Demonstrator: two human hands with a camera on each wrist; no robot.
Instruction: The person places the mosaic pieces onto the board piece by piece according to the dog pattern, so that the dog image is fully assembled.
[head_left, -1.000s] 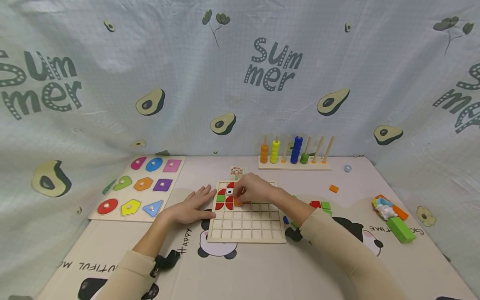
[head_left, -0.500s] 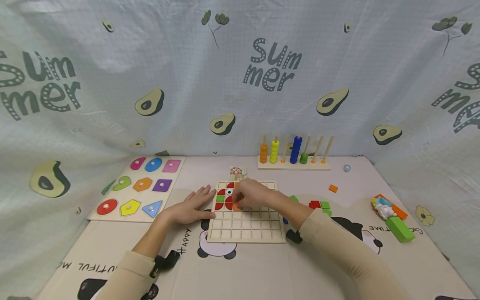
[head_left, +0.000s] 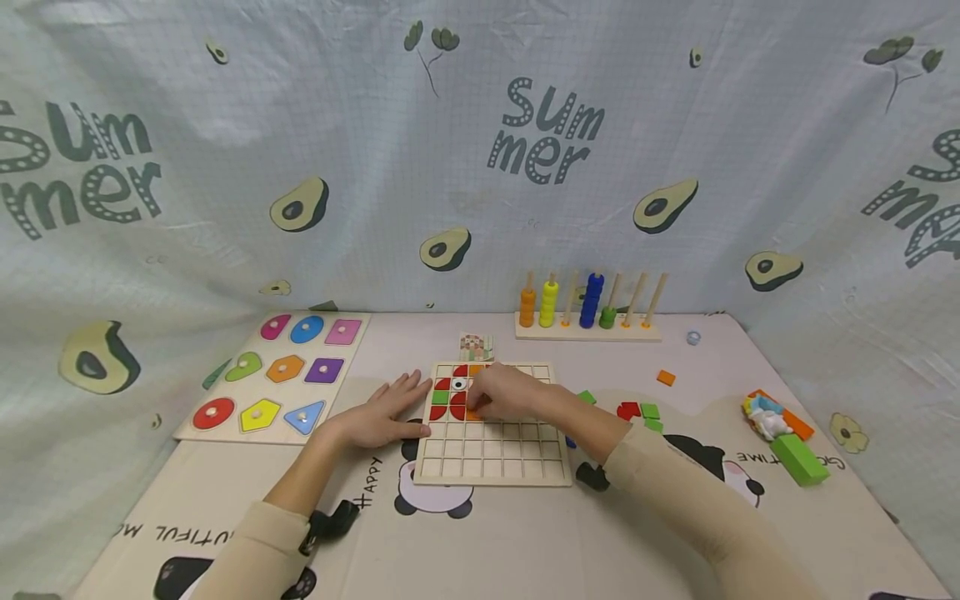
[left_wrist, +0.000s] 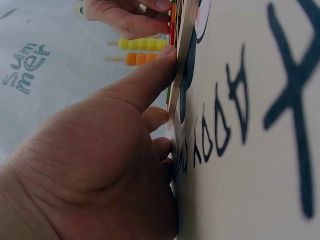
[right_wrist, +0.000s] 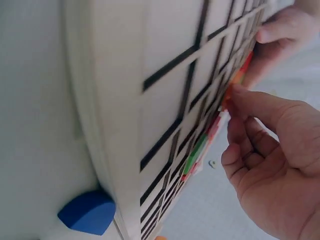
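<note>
A pale wooden grid board (head_left: 491,458) lies mid-table, with red, green, white and orange tiles in its upper left cells. My right hand (head_left: 506,392) is over those cells, its thumb and forefinger pinching an orange tile (right_wrist: 228,95) down at the grid. The other fingers of that hand curl toward the palm. On the board's left edge rests my left hand (head_left: 378,417), fingers spread and straight, the thumb (left_wrist: 150,75) touching the board's side. A small picture card (head_left: 476,346) lies just behind the board.
A shape puzzle (head_left: 300,379) lies at the left and a peg stacker (head_left: 588,332) stands at the back. Right of the board are red tiles (head_left: 628,410), green tiles (head_left: 651,411) and a blue tile (right_wrist: 89,212). A green block (head_left: 800,460) is farther right.
My right hand has shifted slightly over the same cells, its fingertips lower at the orange tile. My left hand stays in place on the board's edge.
</note>
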